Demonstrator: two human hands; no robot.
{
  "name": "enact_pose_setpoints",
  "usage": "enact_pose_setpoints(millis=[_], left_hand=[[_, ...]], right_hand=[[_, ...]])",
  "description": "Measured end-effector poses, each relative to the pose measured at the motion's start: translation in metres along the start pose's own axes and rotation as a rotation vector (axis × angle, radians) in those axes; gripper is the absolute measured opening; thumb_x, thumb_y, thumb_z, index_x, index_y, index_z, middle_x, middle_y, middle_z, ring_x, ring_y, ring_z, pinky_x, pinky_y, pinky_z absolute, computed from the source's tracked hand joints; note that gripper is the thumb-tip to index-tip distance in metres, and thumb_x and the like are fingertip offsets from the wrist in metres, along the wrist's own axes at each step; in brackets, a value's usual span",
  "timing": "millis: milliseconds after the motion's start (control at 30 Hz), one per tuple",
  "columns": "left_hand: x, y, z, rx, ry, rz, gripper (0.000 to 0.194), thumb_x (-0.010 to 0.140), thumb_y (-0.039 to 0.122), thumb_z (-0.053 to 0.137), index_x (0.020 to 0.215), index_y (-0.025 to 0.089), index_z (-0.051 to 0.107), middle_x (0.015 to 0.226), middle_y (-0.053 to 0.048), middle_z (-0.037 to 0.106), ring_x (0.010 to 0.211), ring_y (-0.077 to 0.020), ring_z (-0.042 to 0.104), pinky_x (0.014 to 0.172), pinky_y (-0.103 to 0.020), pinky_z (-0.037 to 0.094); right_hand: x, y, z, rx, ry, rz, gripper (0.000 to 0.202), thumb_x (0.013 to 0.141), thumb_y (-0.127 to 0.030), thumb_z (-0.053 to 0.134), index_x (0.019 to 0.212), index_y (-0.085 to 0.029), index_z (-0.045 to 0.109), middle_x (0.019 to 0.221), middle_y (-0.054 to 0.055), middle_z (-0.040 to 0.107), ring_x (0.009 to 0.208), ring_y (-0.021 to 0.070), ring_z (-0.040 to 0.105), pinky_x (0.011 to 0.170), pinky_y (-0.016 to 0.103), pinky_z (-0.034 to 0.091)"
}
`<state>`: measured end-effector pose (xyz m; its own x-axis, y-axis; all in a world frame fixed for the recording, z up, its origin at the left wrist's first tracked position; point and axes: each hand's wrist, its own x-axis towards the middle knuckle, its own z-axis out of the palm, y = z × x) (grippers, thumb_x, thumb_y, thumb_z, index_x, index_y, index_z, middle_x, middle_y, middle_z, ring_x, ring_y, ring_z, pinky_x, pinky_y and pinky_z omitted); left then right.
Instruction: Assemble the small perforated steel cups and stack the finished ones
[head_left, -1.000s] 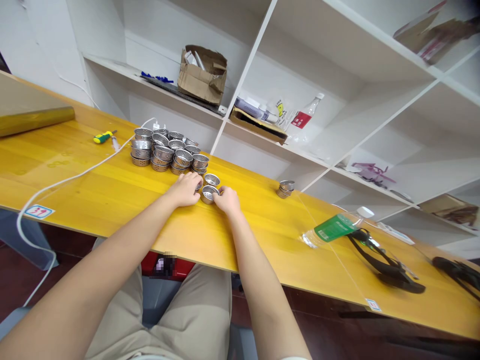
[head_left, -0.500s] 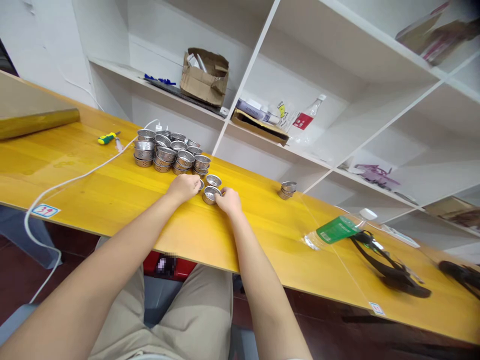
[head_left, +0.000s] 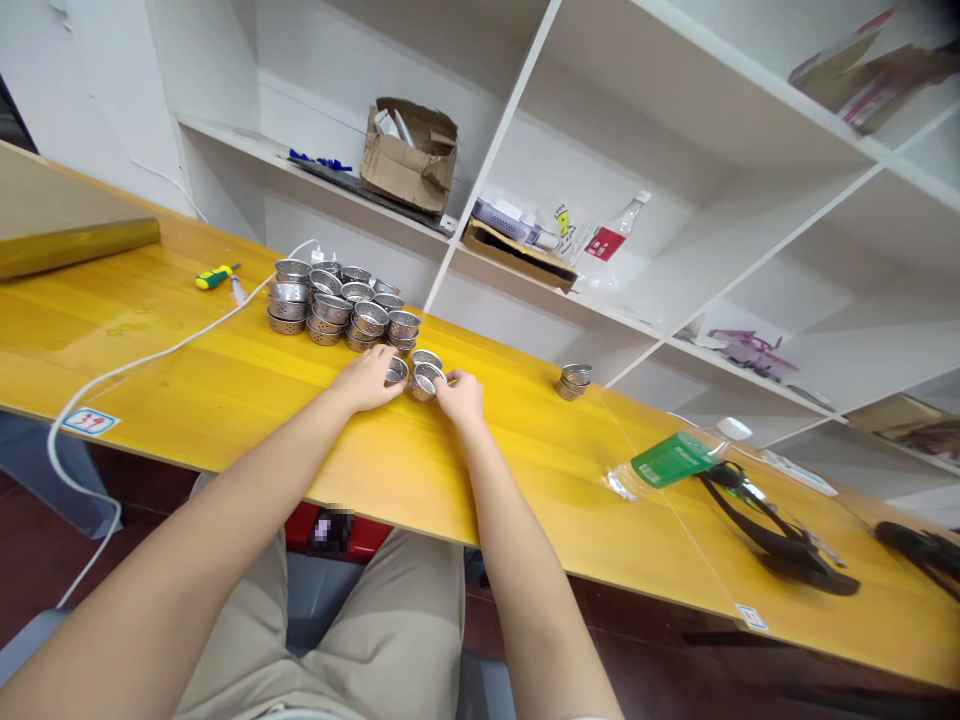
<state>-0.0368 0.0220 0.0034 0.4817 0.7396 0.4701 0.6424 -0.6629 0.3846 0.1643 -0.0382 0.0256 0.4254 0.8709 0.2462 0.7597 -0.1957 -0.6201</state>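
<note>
One long yellow wooden table (head_left: 517, 450) carries everything here; its near edge is just above the person's lap, and along its far edge stands one white shelf unit (head_left: 686, 130) with many compartments. In these I see one torn cardboard box (head_left: 409, 165) and one bottle with red label (head_left: 604, 242).

Three small metal cups stand together between the hands, around the middle between the near and far edges. The left hand (head_left: 371, 380) has its grip closed around the left cup (head_left: 396, 372). The right hand (head_left: 460, 400) pinches the rim of the front cup (head_left: 424, 384) in its grip. The back cup (head_left: 427, 358) is just behind the front cup.

Toward the far edge, to the left, is one heap of cups (head_left: 330, 307); more than ten are visible, but some hide others. At least two cups make one small stack (head_left: 574, 380) farther right, also near the far edge.

On the left part lie one screwdriver (head_left: 215, 277) and one white cable (head_left: 172, 347), which hangs over the near edge. On the right part is one bottle with green label (head_left: 675, 458). Two number labels (head_left: 91, 421) are stuck at the near edge.
</note>
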Motion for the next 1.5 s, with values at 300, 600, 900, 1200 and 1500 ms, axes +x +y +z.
enact_pose_setpoints(millis=[300,600,900,1200,1500], left_hand=[[0.001,0.005,0.007,-0.201,-0.043,0.059,0.062,0.08,0.038,0.069,0.135,0.019,0.049,0.133,-0.014,0.063,0.122,-0.0318,0.062,0.103,-0.043,0.051],[0.002,0.002,0.012,-0.195,-0.046,0.115,0.04,0.079,0.045,0.068,0.109,0.02,0.065,0.126,-0.012,0.062,0.118,-0.031,0.063,0.108,-0.044,0.05],[0.003,0.005,0.008,-0.183,0.075,0.2,0.032,0.078,0.038,0.07,0.104,0.02,0.069,0.135,-0.012,0.058,0.124,-0.0299,0.06,0.113,-0.043,0.047],[0.003,0.008,0.003,-0.177,0.07,0.226,0.015,0.08,0.034,0.071,0.072,0.022,0.072,0.148,-0.008,0.052,0.136,-0.0313,0.05,0.121,-0.049,0.041],[0.003,0.011,0.0,-0.155,0.094,0.255,0.014,0.082,0.032,0.071,0.072,0.021,0.071,0.149,-0.007,0.052,0.138,-0.0296,0.049,0.121,-0.045,0.04]], right_hand=[[0.002,-0.005,0.006,0.67,-0.035,0.101,0.004,0.079,-0.018,0.064,0.078,-0.02,0.06,0.05,-0.006,0.058,0.037,0.0104,0.048,0.039,0.021,0.039],[0.011,0.002,0.002,1.012,0.07,0.19,0.017,0.082,-0.028,0.07,0.08,-0.02,0.056,0.05,-0.009,0.052,0.037,0.0069,0.045,0.037,0.018,0.037],[0.013,0.007,0.004,1.165,0.043,0.199,0.033,0.076,-0.037,0.08,0.087,-0.021,0.053,0.05,-0.013,0.047,0.04,0.006,0.042,0.04,0.018,0.036],[0.013,0.007,0.002,1.222,0.036,0.172,0.04,0.077,-0.041,0.079,0.087,-0.025,0.044,0.05,-0.016,0.04,0.039,0.0053,0.036,0.042,0.018,0.029],[0.012,0.004,0.0,1.23,0.064,0.163,0.044,0.076,-0.042,0.081,0.084,-0.025,0.041,0.052,-0.015,0.04,0.038,0.0029,0.026,0.04,0.018,0.021]])
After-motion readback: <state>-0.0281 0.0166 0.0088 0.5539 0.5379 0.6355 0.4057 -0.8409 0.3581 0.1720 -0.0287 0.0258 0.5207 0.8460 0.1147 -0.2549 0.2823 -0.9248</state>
